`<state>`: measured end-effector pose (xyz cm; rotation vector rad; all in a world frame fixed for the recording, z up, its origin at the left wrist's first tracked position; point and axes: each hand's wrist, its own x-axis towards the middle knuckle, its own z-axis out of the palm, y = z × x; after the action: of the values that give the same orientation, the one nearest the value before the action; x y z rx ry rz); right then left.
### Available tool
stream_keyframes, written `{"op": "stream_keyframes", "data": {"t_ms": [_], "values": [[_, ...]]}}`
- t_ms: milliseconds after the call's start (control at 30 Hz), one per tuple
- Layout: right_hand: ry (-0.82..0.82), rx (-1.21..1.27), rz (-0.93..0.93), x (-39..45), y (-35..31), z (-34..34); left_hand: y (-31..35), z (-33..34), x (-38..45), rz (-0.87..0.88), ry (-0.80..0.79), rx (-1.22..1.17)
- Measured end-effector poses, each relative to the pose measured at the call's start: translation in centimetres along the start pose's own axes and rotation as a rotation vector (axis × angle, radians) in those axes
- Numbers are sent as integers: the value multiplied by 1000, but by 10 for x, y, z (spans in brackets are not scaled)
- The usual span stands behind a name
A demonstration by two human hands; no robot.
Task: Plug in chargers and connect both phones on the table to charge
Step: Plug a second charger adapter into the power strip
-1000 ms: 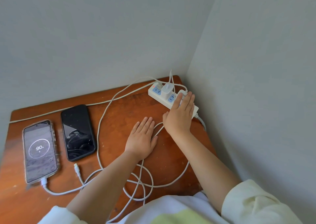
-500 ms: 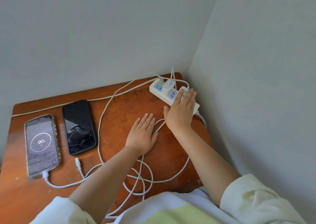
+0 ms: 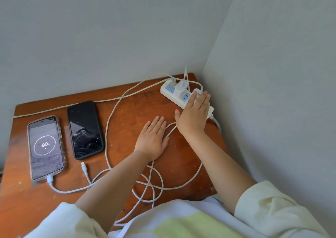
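A white power strip lies at the table's far right corner with a white charger plugged in. A second white charger sits beside it, mostly under the fingers of my right hand, which lies flat over the strip. My left hand rests flat and open on the table. At the left, a phone in a clear case shows 90 on a lit screen, with a white cable in its bottom port. The black phone beside it is dark. A loose cable plug lies just below it, apart from it.
The brown wooden table stands in a corner between two grey walls. White cables loop across its near middle and run along the back edge. My pale sleeves fill the bottom of the view.
The camera view has shifted slightly. Both hands stay nearly still, the right one over the strip, the left one flat on the table.
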<state>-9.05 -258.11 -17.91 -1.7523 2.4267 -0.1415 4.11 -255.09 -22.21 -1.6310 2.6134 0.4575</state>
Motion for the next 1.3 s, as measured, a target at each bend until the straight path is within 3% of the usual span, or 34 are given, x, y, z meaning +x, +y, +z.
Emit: {"op": "stream_keyframes", "data": {"t_ms": [700,900,1000,1100,1167,1300], "values": [[15,-18,1,2,-4,4,-2,-3,0,-14,-39,-1],[-16,-21,3,1,-5,-1,-1,-13,1,-11,-155,19],[-12,110,-25,0,-1,-11,-4,-24,-3,-5,-203,-29],[61,245,-23,-16,18,-13,-12,-30,-22,-40,-187,-71],[21,248,-33,-37,33,-5,-21,-31,-42,-56,-161,-66],[-46,256,-231,-85,46,18,-46,-25,-87,-79,-42,-64]]}}
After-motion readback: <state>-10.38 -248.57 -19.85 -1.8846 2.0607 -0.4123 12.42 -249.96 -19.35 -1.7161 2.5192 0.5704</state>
